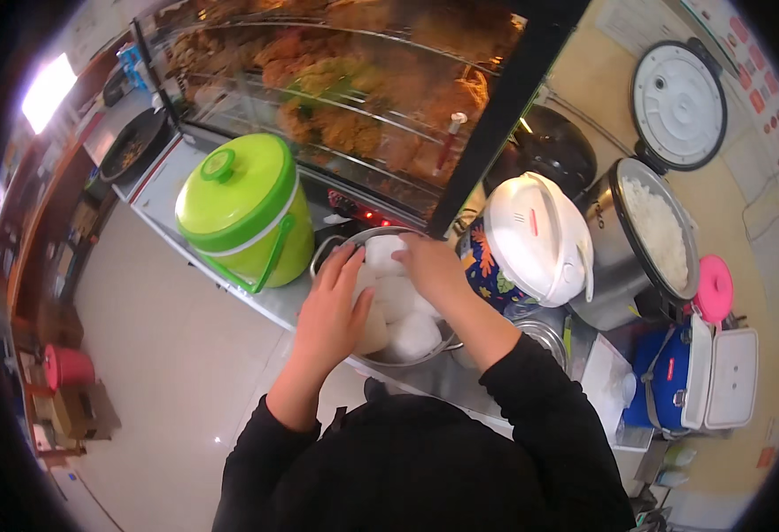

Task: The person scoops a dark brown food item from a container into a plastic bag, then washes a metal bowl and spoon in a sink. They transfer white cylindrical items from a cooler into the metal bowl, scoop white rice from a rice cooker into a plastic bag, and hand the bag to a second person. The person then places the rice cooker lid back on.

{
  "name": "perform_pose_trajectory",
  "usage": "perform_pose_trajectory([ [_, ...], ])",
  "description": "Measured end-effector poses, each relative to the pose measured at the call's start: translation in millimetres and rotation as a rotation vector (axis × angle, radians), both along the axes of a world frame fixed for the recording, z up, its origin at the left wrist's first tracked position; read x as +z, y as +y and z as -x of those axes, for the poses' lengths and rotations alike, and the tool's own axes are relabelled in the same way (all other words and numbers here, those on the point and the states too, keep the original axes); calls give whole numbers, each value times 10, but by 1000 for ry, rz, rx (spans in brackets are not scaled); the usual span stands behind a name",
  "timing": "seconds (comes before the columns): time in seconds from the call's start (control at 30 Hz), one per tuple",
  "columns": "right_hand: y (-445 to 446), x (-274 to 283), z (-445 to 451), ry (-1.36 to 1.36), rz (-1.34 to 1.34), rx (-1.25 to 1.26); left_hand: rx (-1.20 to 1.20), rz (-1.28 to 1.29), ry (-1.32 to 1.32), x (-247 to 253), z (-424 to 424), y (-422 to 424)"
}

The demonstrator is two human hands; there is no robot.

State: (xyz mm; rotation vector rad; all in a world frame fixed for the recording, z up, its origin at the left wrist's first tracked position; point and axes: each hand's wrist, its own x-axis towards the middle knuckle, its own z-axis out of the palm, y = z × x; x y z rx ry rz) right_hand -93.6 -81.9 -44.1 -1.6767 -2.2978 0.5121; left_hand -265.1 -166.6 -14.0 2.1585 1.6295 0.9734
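Note:
In front of me stands a round metal pot [408,364] holding several rounded white packs [411,337], which look like wrapped rice portions. My left hand [332,307] is over the pot's left side, its thumb spread from the fingers, lying against the packs there. At the far side, my right hand [435,271] touches the farthest white pack [384,255] with its thumb. Its other fingertips are hidden, so whether it grips that pack is unclear. Part of the pot's right rim is behind my right forearm.
Left of the pot is a lidded green drink cooler [246,213]. Behind rises a glass display case [336,100] with fried food. On the right stand a white-lidded rice cooker [529,239], a large open rice cooker [619,246] with rice, and an open blue cooler box [659,379].

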Motion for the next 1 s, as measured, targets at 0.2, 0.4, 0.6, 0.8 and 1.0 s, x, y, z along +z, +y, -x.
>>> perform_pose_trajectory([
  [0.2, -578, 260, -449, 341, -334, 72, -70, 33, 500, -411, -107, 274],
  [0.4, -1324, 30, -1568, 266, -422, -570, -45, 9, 301, -308, -108, 241],
  [0.6, -1879, -1214, -2193, -141, 92, -906, -5, -233, -211, -160, -61, 134],
  [0.8, -2121, -1024, -2283, 5, 26, -932, 6, -331, -344, -119, 190, -4],
  [1.0, -2307, 408, -2074, 183, -180, -928, 72, -116, -418, -544, 407, -123],
])
